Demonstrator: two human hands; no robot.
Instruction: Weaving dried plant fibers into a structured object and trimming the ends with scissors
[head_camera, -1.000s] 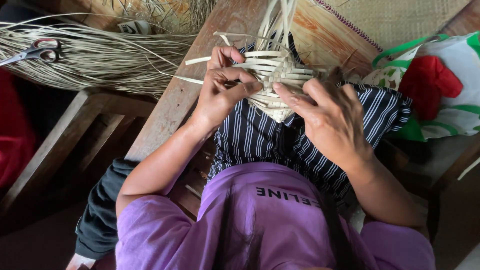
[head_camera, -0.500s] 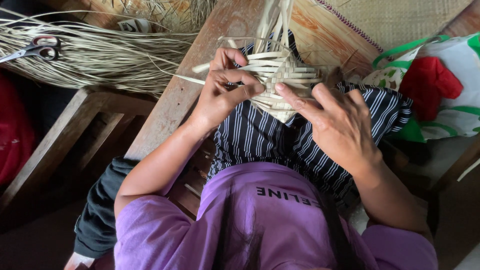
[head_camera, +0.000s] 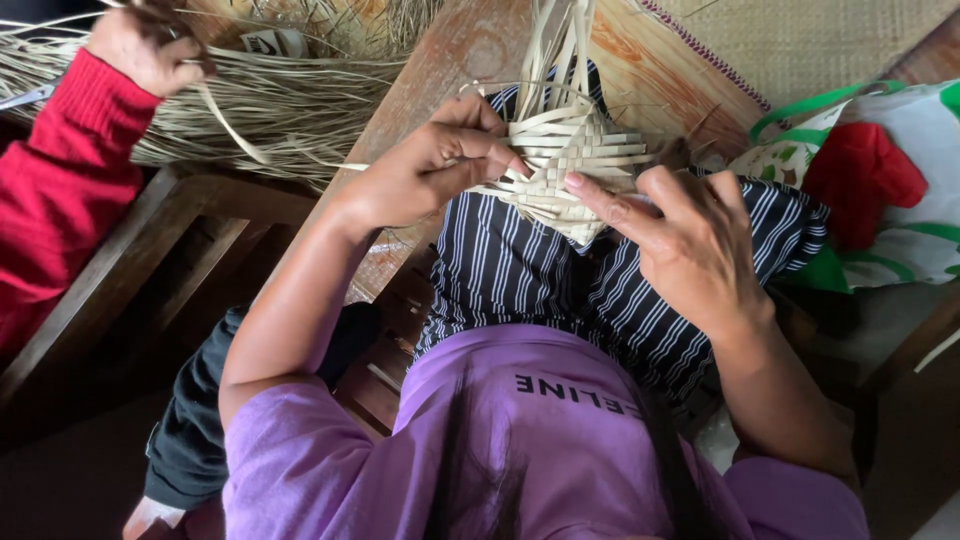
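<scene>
Between the hands, the woven palm-leaf pouch (head_camera: 570, 165) sits pinched by left hand (head_camera: 430, 165) and right hand (head_camera: 690, 245).

Small white label (head_camera: 274, 42) with dark print, up at the top left among the pale straw strands (head_camera: 250, 110). Over at the right edge, a white-and-green printed bag (head_camera: 900, 240), red cloth (head_camera: 862, 170) bunched inside.

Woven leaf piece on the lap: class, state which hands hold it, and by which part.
Both hands hold the woven leaf piece. The left hand pinches its left edge; the right hand presses fingertips against its lower right edge.
</scene>
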